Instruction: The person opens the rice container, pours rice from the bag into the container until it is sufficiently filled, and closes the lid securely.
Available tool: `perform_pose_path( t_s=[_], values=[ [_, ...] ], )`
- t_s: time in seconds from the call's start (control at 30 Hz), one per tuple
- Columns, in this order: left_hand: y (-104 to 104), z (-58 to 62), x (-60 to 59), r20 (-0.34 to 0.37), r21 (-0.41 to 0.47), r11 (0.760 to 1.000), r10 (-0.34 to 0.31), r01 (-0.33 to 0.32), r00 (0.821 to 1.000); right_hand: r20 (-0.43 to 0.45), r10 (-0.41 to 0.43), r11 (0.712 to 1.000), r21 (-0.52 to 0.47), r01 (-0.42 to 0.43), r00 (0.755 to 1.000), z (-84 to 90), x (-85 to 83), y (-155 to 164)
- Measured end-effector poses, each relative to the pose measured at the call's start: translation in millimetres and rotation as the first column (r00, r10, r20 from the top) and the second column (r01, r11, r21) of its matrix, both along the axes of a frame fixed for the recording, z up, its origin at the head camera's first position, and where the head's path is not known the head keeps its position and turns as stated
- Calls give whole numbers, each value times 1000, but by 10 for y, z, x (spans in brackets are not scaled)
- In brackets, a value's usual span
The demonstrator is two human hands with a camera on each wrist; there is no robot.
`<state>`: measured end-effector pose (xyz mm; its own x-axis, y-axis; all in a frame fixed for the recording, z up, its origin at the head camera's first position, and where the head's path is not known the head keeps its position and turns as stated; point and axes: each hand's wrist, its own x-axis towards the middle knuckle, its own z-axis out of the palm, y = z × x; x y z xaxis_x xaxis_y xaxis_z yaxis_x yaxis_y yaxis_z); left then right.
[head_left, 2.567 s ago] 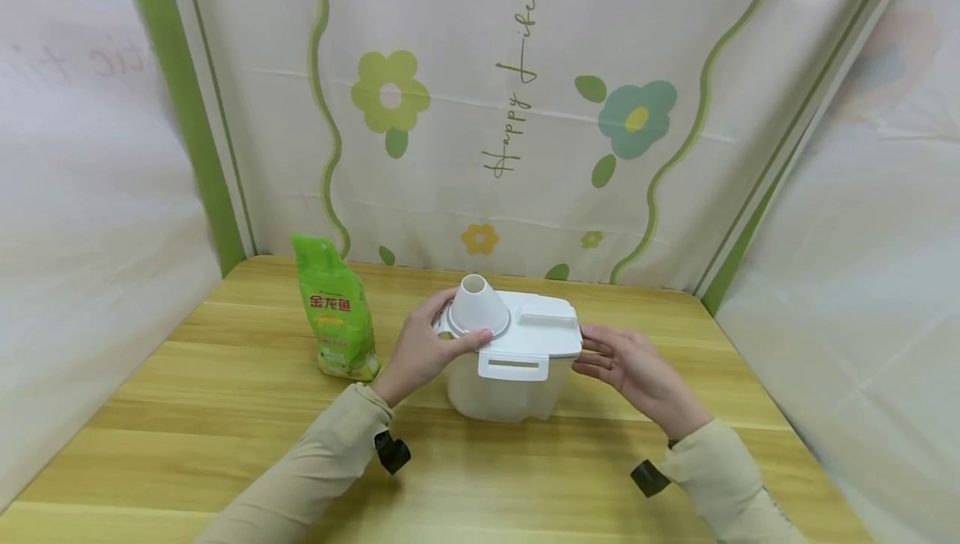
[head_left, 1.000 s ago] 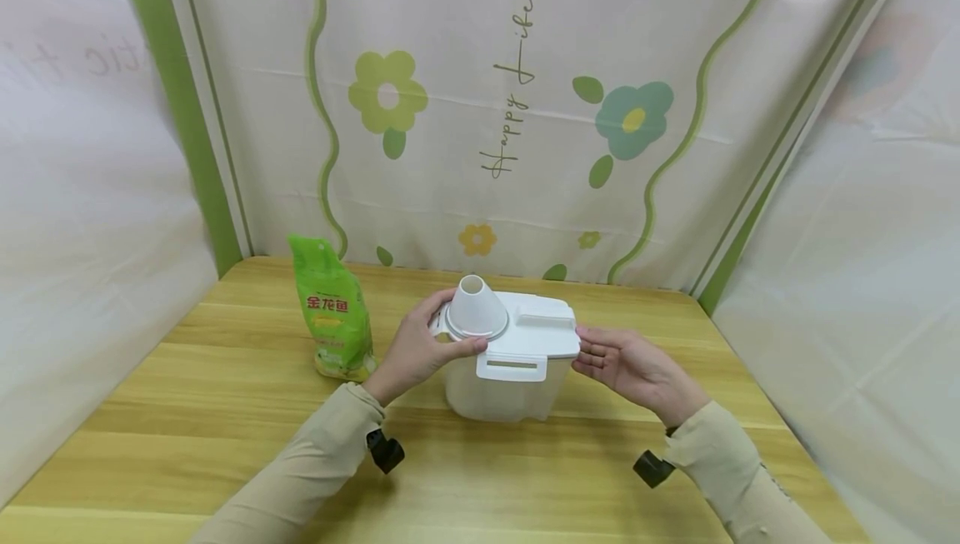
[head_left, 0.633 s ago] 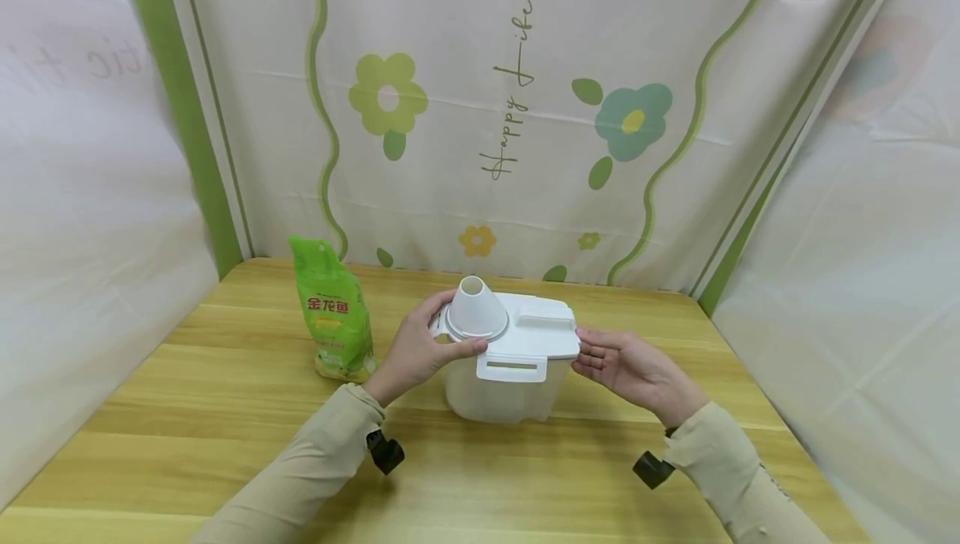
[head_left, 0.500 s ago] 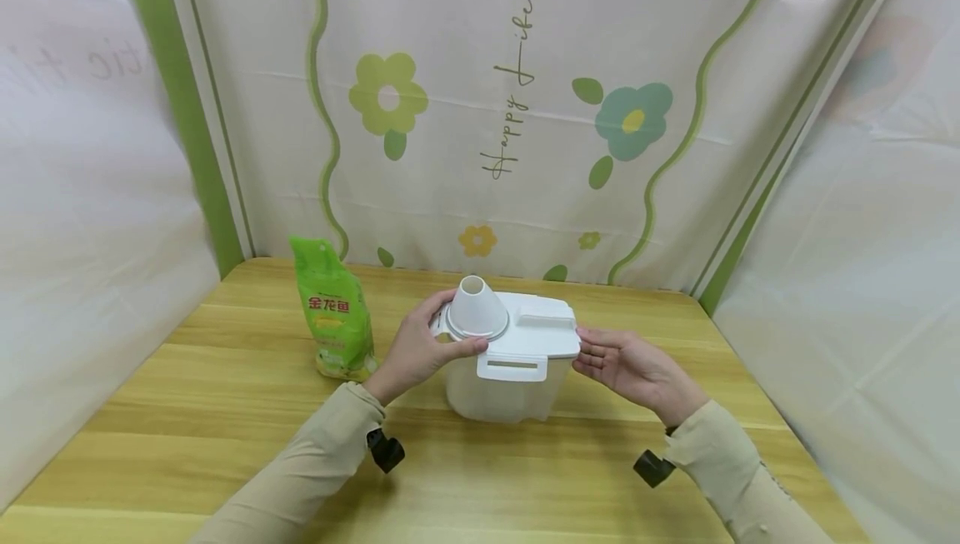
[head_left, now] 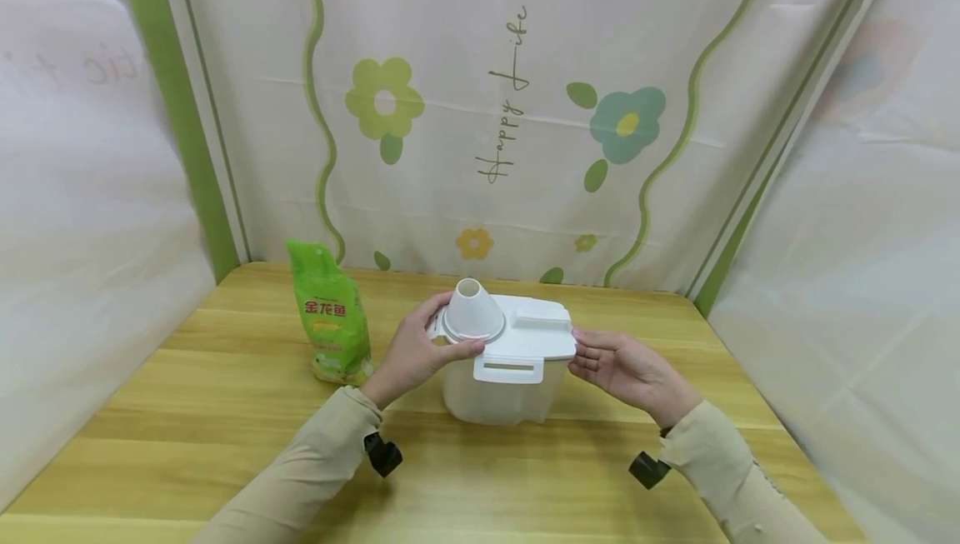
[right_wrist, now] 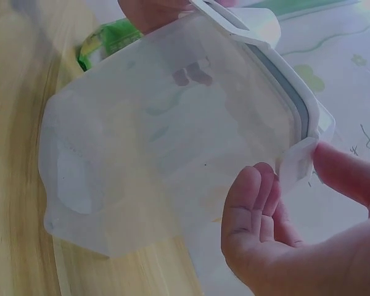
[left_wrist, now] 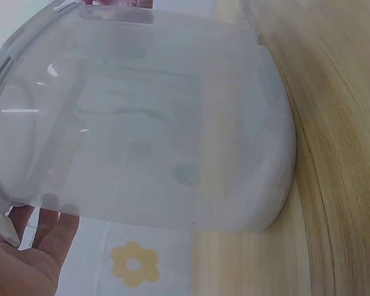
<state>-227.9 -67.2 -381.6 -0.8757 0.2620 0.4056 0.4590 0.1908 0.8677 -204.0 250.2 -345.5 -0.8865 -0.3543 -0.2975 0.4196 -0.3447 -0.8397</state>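
Observation:
A translucent container (head_left: pixel 495 394) with a white lid (head_left: pixel 536 340) stands mid-table. A white cone-shaped cap (head_left: pixel 472 312) rises from the lid's left end. My left hand (head_left: pixel 431 340) grips the cap's round base, thumb in front and fingers behind. My right hand (head_left: pixel 600 356) lies at the lid's right end, fingers relaxed. In the right wrist view its thumb (right_wrist: pixel 345 176) touches the lid's side latch (right_wrist: pixel 296 163), and the fingers (right_wrist: pixel 256 209) sit beside the container wall (right_wrist: pixel 166 135). The left wrist view shows the container's body (left_wrist: pixel 160 123) and my palm (left_wrist: pixel 18 262).
A green food bag (head_left: pixel 330 323) stands upright left of the container, close to my left hand, and shows again as the green bag (right_wrist: pixel 105 40) past the container. Flowered curtains (head_left: pixel 510 111) wall in the wooden table (head_left: pixel 225 411) at the back and both sides.
Both hands and the container stay as they were. Only the head view has shifted slightly.

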Motion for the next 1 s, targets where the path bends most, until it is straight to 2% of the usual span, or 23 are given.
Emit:
perform_pose_path(
  t_s=[0.23, 1.0],
  values=[
    [2, 1, 2, -7, 24, 1000, -18, 18, 1000, 12, 5, 1000, -19, -5, 1000, -2, -6, -8],
    [6, -11, 3, 2, 36, 999, -15, 15, 1000, 36, 0, 997, -74, 2, 999, -10, 7, -18]
  ],
)
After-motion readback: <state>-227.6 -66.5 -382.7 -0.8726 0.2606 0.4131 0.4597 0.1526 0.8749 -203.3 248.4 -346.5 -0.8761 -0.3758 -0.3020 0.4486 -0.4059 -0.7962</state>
